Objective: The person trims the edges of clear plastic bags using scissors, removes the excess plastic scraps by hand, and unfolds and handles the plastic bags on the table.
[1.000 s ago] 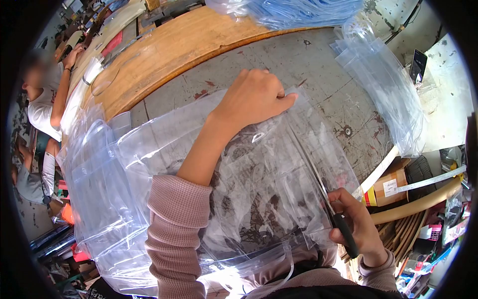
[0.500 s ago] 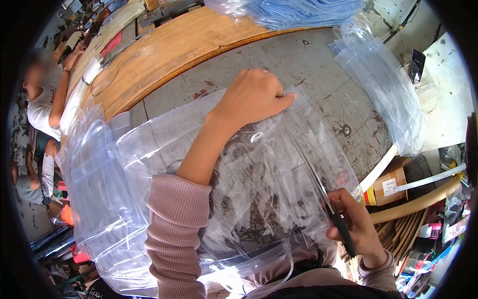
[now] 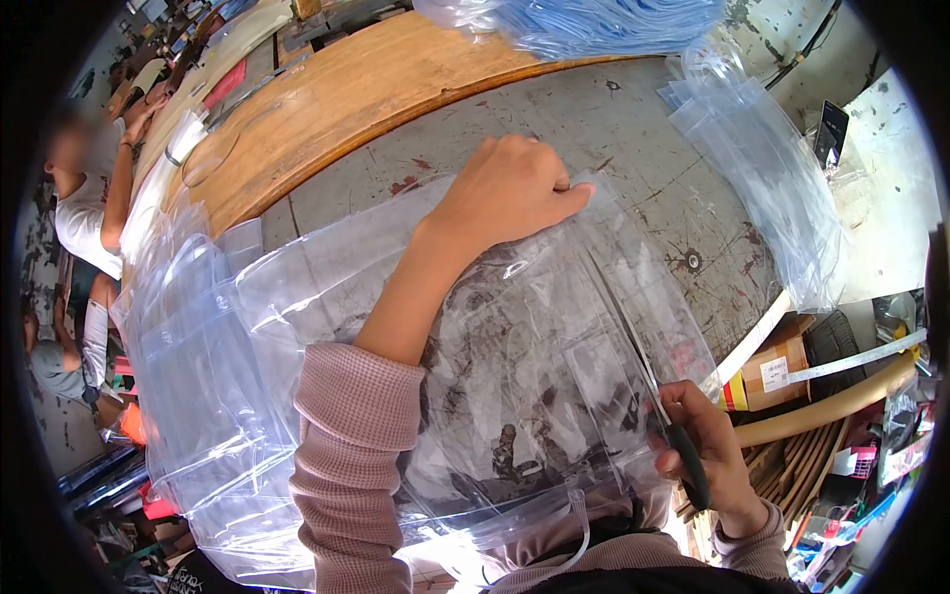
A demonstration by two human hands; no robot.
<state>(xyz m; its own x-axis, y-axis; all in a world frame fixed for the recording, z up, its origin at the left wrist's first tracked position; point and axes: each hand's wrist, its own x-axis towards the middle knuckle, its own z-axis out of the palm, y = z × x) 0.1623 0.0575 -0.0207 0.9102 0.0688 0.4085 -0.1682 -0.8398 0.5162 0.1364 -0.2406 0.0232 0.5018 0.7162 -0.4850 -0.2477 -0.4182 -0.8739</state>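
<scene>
A clear plastic bag or sheet (image 3: 327, 267) lies spread over the grey worktop in front of me, wrinkled and see-through. My left hand (image 3: 510, 188) is closed at its far edge, knuckles up and thumb pointing right, with the curled fingers hidden beneath. In my right hand (image 3: 717, 450), low on the right, is a pair of scissors (image 3: 685, 463) with black handles. Their long blades point away from me along the right part of the plastic. Whether the blades are apart is hard to see. More layered clear plastic (image 3: 193, 337) lies at the left.
A wooden board (image 3: 396, 94) borders the worktop (image 3: 633, 129) at the back. Bluish plastic (image 3: 604, 25) is heaped behind it, and a stack of clear strips (image 3: 757, 178) lies at the right. A cardboard box (image 3: 772, 366) stands below right. Another person (image 3: 89, 208) sits at the left.
The plastic between my hands lies flatter, and its folds near the scissors have shifted. The scissors and my right hand sit slightly farther right in view; my left hand stays on the far edge.
</scene>
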